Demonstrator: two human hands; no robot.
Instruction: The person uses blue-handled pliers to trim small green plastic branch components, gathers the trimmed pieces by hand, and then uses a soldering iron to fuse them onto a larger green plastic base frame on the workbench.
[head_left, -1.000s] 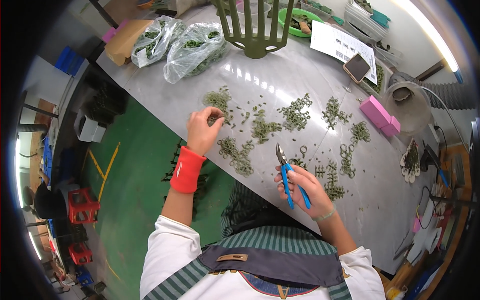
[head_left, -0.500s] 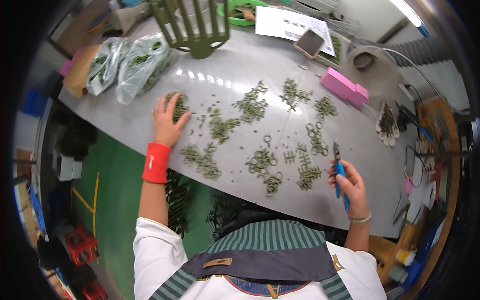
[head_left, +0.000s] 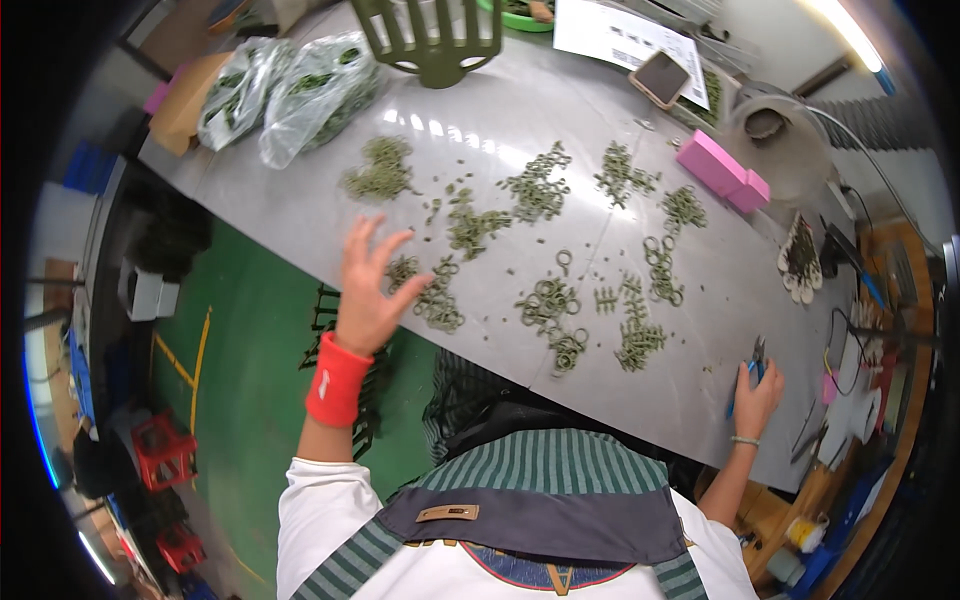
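Note:
My left hand (head_left: 370,290), with a red wristband, is open with its fingers spread near the table's front edge. It holds nothing and partly covers a pile of small olive-green rings (head_left: 438,306). Beyond its fingertips lies a heap of fine green pieces (head_left: 382,168). Over at the right, low by the table's surface, my right hand (head_left: 757,400) is closed on blue-handled pliers (head_left: 758,352), jaws pointing away from me. Between the hands are piles of larger rings (head_left: 548,302) and small comb-like green parts (head_left: 638,335).
Clear plastic bags of green parts (head_left: 318,95) stand at the far left. An olive slatted piece (head_left: 440,62) rises at the back. A phone (head_left: 660,79) rests on a paper sheet (head_left: 605,38). Right of these lie a pink block (head_left: 720,172) and gloves (head_left: 800,262).
My left hand has left the fine heap and come back toward the front edge. My right hand has moved right and lower with the pliers. The view has shifted.

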